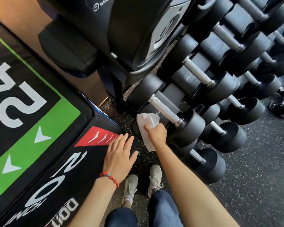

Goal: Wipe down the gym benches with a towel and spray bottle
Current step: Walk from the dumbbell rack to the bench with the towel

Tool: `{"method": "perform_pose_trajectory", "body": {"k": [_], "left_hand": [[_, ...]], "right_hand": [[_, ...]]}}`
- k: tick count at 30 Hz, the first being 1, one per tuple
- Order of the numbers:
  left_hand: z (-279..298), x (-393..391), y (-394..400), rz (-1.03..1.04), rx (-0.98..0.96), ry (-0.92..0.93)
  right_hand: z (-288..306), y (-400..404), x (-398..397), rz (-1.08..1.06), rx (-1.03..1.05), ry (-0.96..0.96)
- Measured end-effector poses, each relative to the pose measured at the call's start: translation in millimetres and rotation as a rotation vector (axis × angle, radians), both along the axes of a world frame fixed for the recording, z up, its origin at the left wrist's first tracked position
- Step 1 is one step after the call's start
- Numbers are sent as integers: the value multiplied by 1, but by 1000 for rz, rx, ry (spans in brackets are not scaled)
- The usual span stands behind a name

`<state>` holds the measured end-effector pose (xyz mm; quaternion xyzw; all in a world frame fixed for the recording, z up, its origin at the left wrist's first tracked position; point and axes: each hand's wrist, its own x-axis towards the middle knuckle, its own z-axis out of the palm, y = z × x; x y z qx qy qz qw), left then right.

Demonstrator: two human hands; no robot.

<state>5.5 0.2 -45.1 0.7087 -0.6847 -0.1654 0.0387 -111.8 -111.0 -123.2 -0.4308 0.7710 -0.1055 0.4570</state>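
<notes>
Hanging limp from the right hand [156,132], the towel [147,126] sits bunched in closed fingers against a dumbbell [167,110] low on the rack [175,76]. Soft and light, it probably handles best gripped mid-fold. Left hand [120,154] lies spread on the box [39,128]. No spray bottle or bench shows.

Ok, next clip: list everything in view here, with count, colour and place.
Towel: one, white, in right hand, against the rack's lower end.
Dumbbells: several, black heads, silver handles, racked on the right.
Plyo box: one, black with green and red panels, left.
Machine: one, black, top centre.
Floor: dark, speckled.
Spray bottle: not in view.
Bracelet: one, red beads, left wrist.
Shoes: two, pale.
Left hand: open, over the box corner.
Right hand: gripping towel.
</notes>
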Motion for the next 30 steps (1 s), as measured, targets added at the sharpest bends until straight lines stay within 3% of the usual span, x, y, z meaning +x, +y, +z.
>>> {"method": "perform_pose_trajectory", "body": {"k": [7,14,24,30], "left_hand": [[12,6,7,-70,10,59],[23,-2,22,-227,-18,67],[38,-51,57,-552,-50,89],[44,-98,87,-794,-104,106]], "right_hand": [[19,42,-21,-281,-59,-361],[52,103,-61,-508,-160,-541],[74,220,-117,-909,-234,-494],[90,293,-146,-1044,-289,-421]]}}
